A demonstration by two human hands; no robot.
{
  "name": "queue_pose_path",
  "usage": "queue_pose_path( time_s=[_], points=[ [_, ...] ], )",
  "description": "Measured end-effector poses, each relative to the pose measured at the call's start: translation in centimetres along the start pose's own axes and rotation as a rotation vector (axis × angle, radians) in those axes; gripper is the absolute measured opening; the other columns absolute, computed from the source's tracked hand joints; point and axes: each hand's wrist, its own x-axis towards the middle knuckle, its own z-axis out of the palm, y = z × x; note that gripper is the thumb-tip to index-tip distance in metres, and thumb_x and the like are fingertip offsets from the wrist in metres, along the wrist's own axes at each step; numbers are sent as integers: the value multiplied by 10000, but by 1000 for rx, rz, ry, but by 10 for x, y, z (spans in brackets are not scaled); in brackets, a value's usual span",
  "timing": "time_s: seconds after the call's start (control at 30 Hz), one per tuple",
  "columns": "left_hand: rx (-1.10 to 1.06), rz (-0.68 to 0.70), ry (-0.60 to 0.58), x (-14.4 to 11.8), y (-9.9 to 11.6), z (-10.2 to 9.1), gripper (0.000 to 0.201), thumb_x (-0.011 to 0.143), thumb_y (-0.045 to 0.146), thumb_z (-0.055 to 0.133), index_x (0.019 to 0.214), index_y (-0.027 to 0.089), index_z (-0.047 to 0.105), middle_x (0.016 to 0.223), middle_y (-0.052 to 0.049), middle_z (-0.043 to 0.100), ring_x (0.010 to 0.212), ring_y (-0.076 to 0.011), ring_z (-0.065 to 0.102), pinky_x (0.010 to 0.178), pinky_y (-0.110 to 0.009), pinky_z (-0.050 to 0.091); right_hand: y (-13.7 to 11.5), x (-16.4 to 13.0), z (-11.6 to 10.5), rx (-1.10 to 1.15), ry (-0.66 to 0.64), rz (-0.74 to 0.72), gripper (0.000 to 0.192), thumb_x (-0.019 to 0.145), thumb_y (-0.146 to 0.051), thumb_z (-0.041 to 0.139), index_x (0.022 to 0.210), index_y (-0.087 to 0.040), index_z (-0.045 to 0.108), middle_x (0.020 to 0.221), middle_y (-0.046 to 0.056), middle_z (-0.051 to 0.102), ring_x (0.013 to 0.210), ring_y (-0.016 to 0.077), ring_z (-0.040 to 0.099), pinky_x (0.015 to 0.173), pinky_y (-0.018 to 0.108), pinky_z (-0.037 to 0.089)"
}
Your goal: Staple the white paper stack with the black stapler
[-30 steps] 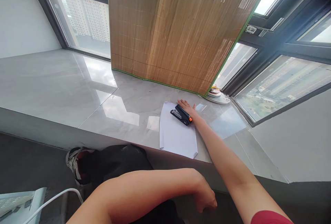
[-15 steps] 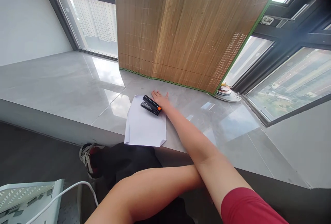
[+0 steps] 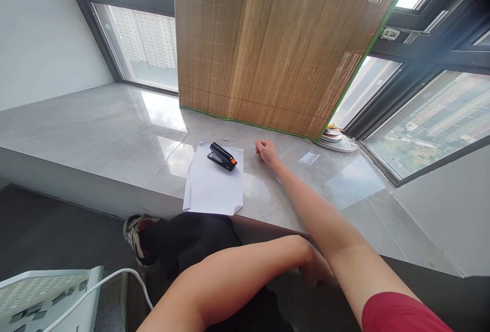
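My right hand point(image 3: 267, 151) rests on the grey windowsill point(image 3: 268, 209) to the right of the paper, its fingers curled closed. Whether anything is inside the curl is hidden. A black stapler point(image 3: 222, 157) with an orange end lies on white sheets of paper point(image 3: 214, 191), whose lower corners curl up and whose top right corner bears faint writing. Just above the paper is a tiny pale piece point(image 3: 225, 139), too small to name. My left hand point(image 3: 317, 269) hangs below the sill's front edge, under my right forearm, with its fingers in shadow and not readable.
A bamboo blind point(image 3: 260, 51) with green edging hangs behind the sill. Stacked plates or dishes point(image 3: 334, 137) stand in the right corner by the window. At lower left are a white perforated rack point(image 3: 57, 291) and a white cable point(image 3: 126, 271). A shoe point(image 3: 133, 237) shows below the sill.
My right hand has moved right, off the paper's top edge, and its spread fingers have curled closed. My left hand has come into view from behind the right arm. The stapler stays on the paper.
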Motion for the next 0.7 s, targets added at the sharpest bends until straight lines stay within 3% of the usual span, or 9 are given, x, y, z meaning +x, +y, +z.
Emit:
queue_pose_path(
  time_s=[0.07,0.1,0.2,0.3,0.37,0.47,0.57,0.7],
  points=[
    [-71,116,-211,2,-2,-10,280,595,13,698,455,241,615,551,22,619,636,-224,660,614,-332,512,26,-23,-40,54,11,40,522,934,-613,472,562,-247,442,548,20,484,567,163,484,565,295,405],
    [-87,142,-250,-1,-1,-15,278,607,15,681,463,244,613,543,20,610,616,-229,641,592,-343,484,39,-36,-61,71,15,57,516,907,-623,491,553,-254,414,529,11,456,529,154,444,529,298,367],
    [-91,131,-102,-24,9,-33,267,674,43,644,505,237,571,540,21,570,542,-207,543,552,-346,404,78,-81,-114,158,-4,149,492,837,-613,579,554,-247,413,531,-4,448,504,134,396,516,293,322],
    [-318,203,55,-63,21,-49,229,688,0,564,631,221,554,637,34,589,614,-163,549,647,-316,446,115,-121,-150,157,120,215,473,829,-603,593,563,-244,438,546,0,457,511,138,377,509,297,296],
    [-567,184,254,-90,24,-53,230,686,-13,497,705,208,556,715,26,612,709,-145,590,735,-286,474,133,-140,-162,92,268,232,463,828,-574,589,541,-247,428,532,2,435,520,144,348,505,304,273],
    [-813,24,695,-122,20,-50,159,616,44,461,628,199,493,648,0,593,664,-141,574,704,-279,465,144,-153,-166,89,433,262,446,818,-536,556,526,-257,365,519,-17,364,524,140,301,514,310,245],
    [-821,-99,1125,-138,16,-38,72,522,149,440,537,209,477,523,-2,525,552,-138,489,614,-281,402,138,-153,-162,74,313,225,435,763,-543,563,530,-261,328,523,-30,330,531,134,289,522,301,235],
    [-689,-166,1512,-147,25,-26,69,536,201,441,504,207,502,513,-15,502,546,-138,448,591,-282,357,127,-151,-159,44,241,175,447,741,-577,540,544,-267,285,524,-38,298,539,130,287,524,286,238]
  ],
)
